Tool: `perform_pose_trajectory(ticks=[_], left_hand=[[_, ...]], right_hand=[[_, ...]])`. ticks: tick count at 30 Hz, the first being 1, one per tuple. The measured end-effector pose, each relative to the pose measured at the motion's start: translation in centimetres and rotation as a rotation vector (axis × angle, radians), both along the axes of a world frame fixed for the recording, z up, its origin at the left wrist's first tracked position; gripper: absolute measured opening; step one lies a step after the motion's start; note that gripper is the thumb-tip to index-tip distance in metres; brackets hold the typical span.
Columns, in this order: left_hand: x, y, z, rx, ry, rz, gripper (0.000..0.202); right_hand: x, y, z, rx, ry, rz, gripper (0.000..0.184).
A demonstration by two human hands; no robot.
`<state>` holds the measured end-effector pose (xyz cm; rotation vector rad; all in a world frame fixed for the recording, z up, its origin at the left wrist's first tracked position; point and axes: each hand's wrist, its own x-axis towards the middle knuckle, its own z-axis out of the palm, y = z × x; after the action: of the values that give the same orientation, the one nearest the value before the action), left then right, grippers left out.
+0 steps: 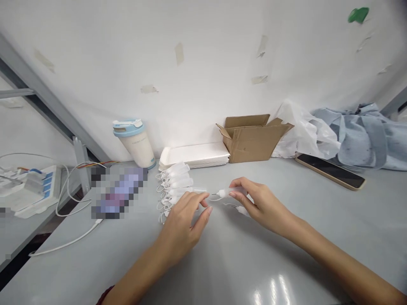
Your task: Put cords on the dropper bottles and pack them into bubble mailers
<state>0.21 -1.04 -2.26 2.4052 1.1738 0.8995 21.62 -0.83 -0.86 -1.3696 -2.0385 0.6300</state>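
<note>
My right hand pinches a small white needle-tip bottle between thumb and fingers. Its thin dark needle points left, and a white cap strap hangs beneath it. My left hand is close to that needle, thumb and index finger apart with nothing visible between them. Below my right fingers a second needle-tip bottle lies on the table, partly covered by the hand. Several more such bottles lie in a row behind my left hand, their looped straps to the left; the nearest ones are partly hidden.
Against the wall stand a blue-lidded cup, a stack of white envelopes, an open cardboard box, a plastic bag and a blue cloth bag. A phone lies right; a blurred device with a cable lies left.
</note>
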Motion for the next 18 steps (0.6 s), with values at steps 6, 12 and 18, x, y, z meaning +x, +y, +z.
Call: perform_pose_trajectory(ticks=[6,12,18], left_hand=[[-0.3,0.3,0.0,0.054,-0.001,-0.017,0.016],[-0.3,0.2,0.3,-0.018,0.043,-0.031,0.017],[-0.2,-0.3,1.0,-0.207,0.067,-0.046,0.013]], right_hand=[[-0.8,-0.4,0.0,-0.082,0.144,-0.031,0.03],[-1.0,-0.1,-0.5,-0.11,0.245,-0.133,0.044],[-0.7,-0.1,-0.1,-0.217,0.377,-0.214,0.05]])
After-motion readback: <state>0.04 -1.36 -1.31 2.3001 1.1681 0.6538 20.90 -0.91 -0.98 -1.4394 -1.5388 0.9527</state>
